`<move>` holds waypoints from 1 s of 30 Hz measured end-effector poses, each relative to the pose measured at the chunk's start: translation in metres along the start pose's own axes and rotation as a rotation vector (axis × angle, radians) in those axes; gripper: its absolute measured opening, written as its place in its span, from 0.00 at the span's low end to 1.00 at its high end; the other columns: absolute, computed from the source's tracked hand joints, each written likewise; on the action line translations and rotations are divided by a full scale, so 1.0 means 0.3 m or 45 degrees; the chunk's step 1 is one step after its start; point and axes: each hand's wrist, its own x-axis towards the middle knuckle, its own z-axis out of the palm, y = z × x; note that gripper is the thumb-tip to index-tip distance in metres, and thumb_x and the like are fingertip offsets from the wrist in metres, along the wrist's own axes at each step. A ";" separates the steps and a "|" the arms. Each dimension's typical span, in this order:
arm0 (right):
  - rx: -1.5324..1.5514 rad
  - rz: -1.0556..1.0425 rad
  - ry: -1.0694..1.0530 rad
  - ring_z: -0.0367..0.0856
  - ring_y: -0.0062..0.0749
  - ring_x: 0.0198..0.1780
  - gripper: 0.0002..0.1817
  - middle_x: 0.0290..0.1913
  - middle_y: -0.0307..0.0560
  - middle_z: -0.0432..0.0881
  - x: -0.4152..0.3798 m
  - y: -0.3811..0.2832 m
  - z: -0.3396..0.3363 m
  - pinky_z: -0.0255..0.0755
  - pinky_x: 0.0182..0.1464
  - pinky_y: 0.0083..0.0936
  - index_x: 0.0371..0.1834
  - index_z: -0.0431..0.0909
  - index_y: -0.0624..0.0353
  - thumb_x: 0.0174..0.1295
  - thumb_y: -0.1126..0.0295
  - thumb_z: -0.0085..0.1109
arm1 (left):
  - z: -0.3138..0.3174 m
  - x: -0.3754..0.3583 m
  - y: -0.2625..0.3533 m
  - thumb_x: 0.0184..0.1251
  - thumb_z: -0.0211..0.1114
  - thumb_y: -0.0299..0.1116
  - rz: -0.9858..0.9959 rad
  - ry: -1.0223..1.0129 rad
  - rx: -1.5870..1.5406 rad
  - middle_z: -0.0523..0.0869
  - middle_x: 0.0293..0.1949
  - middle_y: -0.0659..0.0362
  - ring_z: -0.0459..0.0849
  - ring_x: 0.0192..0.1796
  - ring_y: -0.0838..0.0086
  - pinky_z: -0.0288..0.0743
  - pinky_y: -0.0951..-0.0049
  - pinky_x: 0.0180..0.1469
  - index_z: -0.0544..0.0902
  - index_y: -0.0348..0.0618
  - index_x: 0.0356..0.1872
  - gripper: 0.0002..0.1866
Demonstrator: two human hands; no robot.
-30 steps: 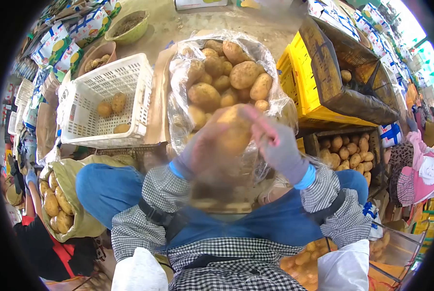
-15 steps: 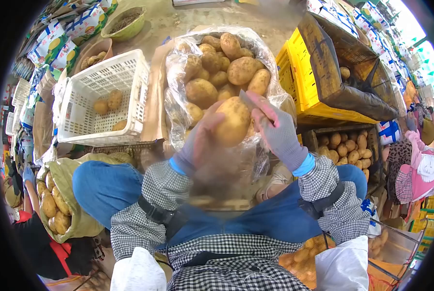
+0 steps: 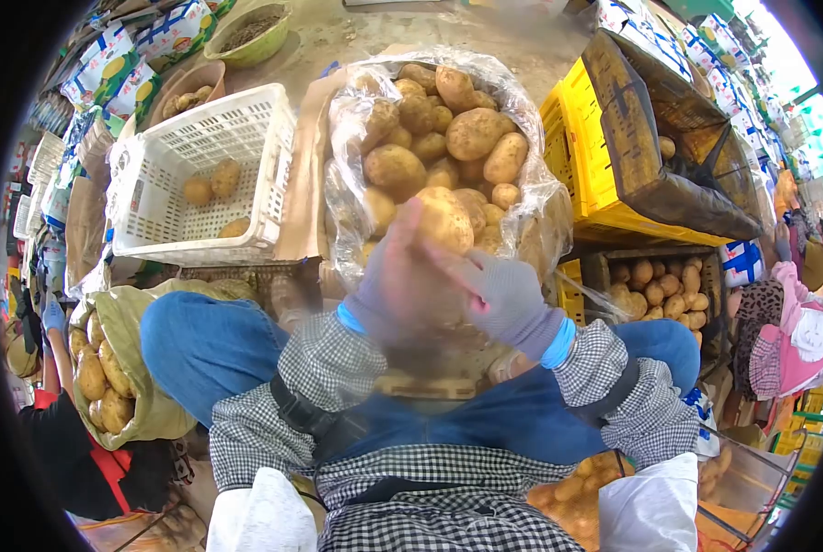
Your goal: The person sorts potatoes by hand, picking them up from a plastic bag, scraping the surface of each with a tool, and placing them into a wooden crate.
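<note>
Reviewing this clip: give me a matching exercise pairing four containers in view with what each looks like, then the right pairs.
Things:
1. white basket
2. clear plastic bag
3. yellow crate
4. green bowl

States:
A. heaped full of potatoes
B. holds only three potatoes
C. lined with a dark sack
D. filled with dark, soil-like matter

Pairs: 1-B, 2-A, 3-C, 4-D

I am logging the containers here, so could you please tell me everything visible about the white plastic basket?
The white plastic basket is a rectangular crate with lattice walls and a perforated floor, seemingly rigid moulded plastic. It sits tilted, its open mouth turned toward the camera, to the left of the clear bag of potatoes, with cardboard between them. Inside lie three potatoes, leaving most of the floor bare. A small label shows on its left wall. Neither of the hands touches it; what it rests on is unclear.
</note>
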 end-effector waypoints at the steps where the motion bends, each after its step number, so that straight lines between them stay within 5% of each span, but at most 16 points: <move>1: 0.034 0.057 0.042 0.80 0.41 0.25 0.26 0.33 0.45 0.83 0.000 0.006 0.005 0.73 0.26 0.30 0.57 0.82 0.45 0.55 0.79 0.54 | -0.011 0.001 0.004 0.77 0.41 0.60 -0.030 0.055 -0.089 0.82 0.43 0.51 0.78 0.50 0.59 0.67 0.59 0.61 0.78 0.36 0.46 0.32; 5: 0.089 0.023 0.123 0.81 0.40 0.26 0.31 0.35 0.45 0.84 0.011 0.012 -0.003 0.75 0.28 0.29 0.63 0.78 0.42 0.54 0.79 0.51 | 0.004 -0.009 0.017 0.74 0.38 0.65 -0.056 0.044 -0.451 0.80 0.49 0.47 0.76 0.54 0.57 0.65 0.59 0.64 0.75 0.35 0.54 0.37; 7: 0.058 -0.075 0.089 0.80 0.37 0.26 0.30 0.37 0.45 0.85 0.013 0.013 -0.011 0.74 0.27 0.27 0.65 0.77 0.45 0.56 0.80 0.52 | 0.003 0.004 0.032 0.75 0.45 0.55 -0.173 -0.279 -0.465 0.80 0.56 0.52 0.77 0.59 0.58 0.66 0.55 0.67 0.75 0.42 0.59 0.28; 9: 0.015 -0.102 0.015 0.79 0.30 0.24 0.28 0.39 0.45 0.86 -0.001 0.020 0.000 0.73 0.27 0.24 0.65 0.76 0.50 0.60 0.81 0.52 | -0.023 -0.001 0.025 0.73 0.48 0.53 -0.081 -0.180 -0.317 0.81 0.58 0.54 0.79 0.60 0.60 0.67 0.54 0.67 0.75 0.44 0.61 0.27; 11: 0.309 0.001 0.259 0.78 0.23 0.27 0.25 0.42 0.46 0.87 0.033 0.046 -0.012 0.71 0.28 0.20 0.65 0.75 0.55 0.63 0.81 0.52 | -0.031 -0.003 0.019 0.71 0.50 0.52 -0.036 -0.033 -0.317 0.81 0.59 0.56 0.79 0.61 0.61 0.69 0.53 0.67 0.75 0.46 0.62 0.27; 13: 0.550 0.173 0.331 0.76 0.16 0.29 0.23 0.45 0.46 0.87 0.059 0.099 -0.029 0.70 0.30 0.17 0.66 0.74 0.59 0.66 0.81 0.51 | -0.034 0.003 0.009 0.69 0.51 0.54 -0.004 0.237 -0.237 0.81 0.59 0.56 0.80 0.60 0.61 0.71 0.53 0.65 0.75 0.47 0.62 0.28; 15: 0.743 0.428 0.252 0.72 0.12 0.31 0.22 0.47 0.44 0.86 0.048 0.160 -0.045 0.67 0.31 0.14 0.66 0.74 0.61 0.68 0.81 0.49 | -0.016 0.003 0.013 0.69 0.52 0.54 -0.074 0.227 -0.256 0.82 0.58 0.56 0.81 0.59 0.62 0.73 0.52 0.63 0.75 0.48 0.62 0.28; 19: 0.763 0.318 0.298 0.82 0.20 0.42 0.26 0.54 0.45 0.86 0.024 0.093 -0.031 0.75 0.45 0.18 0.67 0.74 0.53 0.65 0.81 0.49 | 0.032 -0.001 0.015 0.68 0.52 0.56 -0.108 0.240 -0.355 0.83 0.56 0.57 0.83 0.56 0.63 0.79 0.54 0.55 0.76 0.50 0.61 0.28; 25: 0.672 0.340 0.264 0.82 0.18 0.37 0.26 0.54 0.44 0.86 0.030 0.057 -0.075 0.74 0.42 0.22 0.66 0.75 0.56 0.62 0.80 0.54 | 0.013 0.007 0.000 0.67 0.52 0.56 -0.085 0.536 -0.088 0.86 0.50 0.58 0.87 0.48 0.64 0.84 0.57 0.44 0.78 0.51 0.59 0.27; 30: 0.395 0.148 0.242 0.84 0.23 0.41 0.26 0.53 0.47 0.86 0.000 0.072 -0.038 0.75 0.44 0.22 0.64 0.77 0.55 0.61 0.80 0.55 | 0.025 0.011 0.008 0.68 0.52 0.55 -0.027 0.475 -0.004 0.86 0.50 0.57 0.88 0.47 0.63 0.85 0.55 0.43 0.78 0.49 0.59 0.27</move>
